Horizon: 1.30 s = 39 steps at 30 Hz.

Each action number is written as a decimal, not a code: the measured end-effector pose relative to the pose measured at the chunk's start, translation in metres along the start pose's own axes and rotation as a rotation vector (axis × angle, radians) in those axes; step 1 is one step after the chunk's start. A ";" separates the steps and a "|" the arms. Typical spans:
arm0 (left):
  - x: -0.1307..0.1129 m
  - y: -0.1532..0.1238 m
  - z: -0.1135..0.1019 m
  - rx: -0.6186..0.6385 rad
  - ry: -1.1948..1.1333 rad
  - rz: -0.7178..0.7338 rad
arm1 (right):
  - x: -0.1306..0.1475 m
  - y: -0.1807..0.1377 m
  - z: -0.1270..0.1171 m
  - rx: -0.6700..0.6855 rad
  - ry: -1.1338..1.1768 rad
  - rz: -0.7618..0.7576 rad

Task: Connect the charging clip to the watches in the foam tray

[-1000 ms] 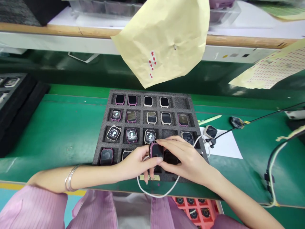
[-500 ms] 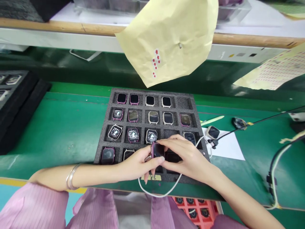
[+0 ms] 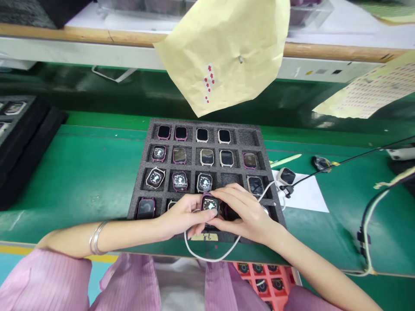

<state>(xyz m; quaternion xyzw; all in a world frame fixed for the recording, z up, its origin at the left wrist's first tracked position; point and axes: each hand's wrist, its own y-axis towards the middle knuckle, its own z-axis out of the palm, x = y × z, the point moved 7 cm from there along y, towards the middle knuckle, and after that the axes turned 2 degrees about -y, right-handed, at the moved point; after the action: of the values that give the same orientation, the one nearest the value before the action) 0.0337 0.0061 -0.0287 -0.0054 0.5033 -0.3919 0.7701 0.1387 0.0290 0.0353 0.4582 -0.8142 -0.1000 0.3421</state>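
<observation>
A purple-cased smartwatch body (image 3: pixel 210 204) with a lit screen is pinched between my left hand (image 3: pixel 181 217) and my right hand (image 3: pixel 244 213), just above the front row of a black foam tray (image 3: pixel 249 139). A white cable (image 3: pixel 210 255) loops down from under my hands over the table's front edge. The tray's pockets hold several watch bodies, purple and cream; some have lit dials, such as one (image 3: pixel 154 178) at the left.
A yellow paper sheet (image 3: pixel 227 47) with red stickers hangs above the tray. A sticker sheet (image 3: pixel 366 93) hangs at the right. White paper (image 3: pixel 308 196) carries a watch on a charger (image 3: pixel 286 176). Black cables (image 3: pixel 363 157) cross the right side. More foam trays (image 3: pixel 19 129) sit left. A red tray (image 3: pixel 262 278) lies below the table.
The watch in my hands now lies flatter with its screen lit; earlier it stood more on edge with a dark screen. My hands stayed over the tray's front row.
</observation>
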 end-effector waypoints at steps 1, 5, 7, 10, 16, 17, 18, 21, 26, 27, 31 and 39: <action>0.000 0.000 0.000 -0.001 0.010 0.003 | 0.000 0.000 0.000 0.000 0.018 -0.001; 0.001 0.000 0.001 0.009 0.019 -0.012 | 0.000 -0.001 0.000 -0.004 0.070 -0.008; 0.001 0.001 0.002 0.017 0.006 -0.021 | 0.000 -0.002 0.000 -0.009 0.079 -0.013; 0.001 0.001 0.003 0.019 -0.009 -0.024 | -0.001 -0.004 0.001 -0.014 0.077 -0.018; 0.005 0.001 0.003 0.009 0.053 -0.010 | 0.001 -0.005 0.002 -0.003 0.036 -0.015; 0.006 0.001 0.002 -0.001 0.077 -0.014 | 0.001 -0.004 0.001 0.006 0.021 -0.011; 0.007 0.001 0.001 -0.010 0.104 -0.022 | 0.001 -0.003 -0.001 0.018 0.007 -0.009; 0.009 0.001 0.000 -0.009 0.178 -0.045 | -0.006 -0.002 -0.012 0.032 0.000 0.012; 0.005 0.003 0.004 -0.019 0.155 -0.053 | -0.042 -0.011 -0.035 -0.022 -0.042 0.207; 0.003 0.003 0.004 -0.036 0.137 -0.050 | -0.049 -0.014 -0.035 0.003 -0.069 0.243; 0.001 0.002 0.007 -0.068 0.129 -0.052 | -0.058 -0.024 -0.032 0.205 -0.180 0.315; 0.007 -0.001 0.007 -0.057 0.198 -0.096 | -0.069 -0.055 -0.061 0.393 -0.293 0.463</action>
<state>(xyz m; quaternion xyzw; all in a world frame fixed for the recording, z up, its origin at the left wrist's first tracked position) 0.0404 -0.0015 -0.0301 -0.0125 0.5871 -0.4123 0.6966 0.2400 0.0635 0.0224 0.2993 -0.9409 0.0746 0.1401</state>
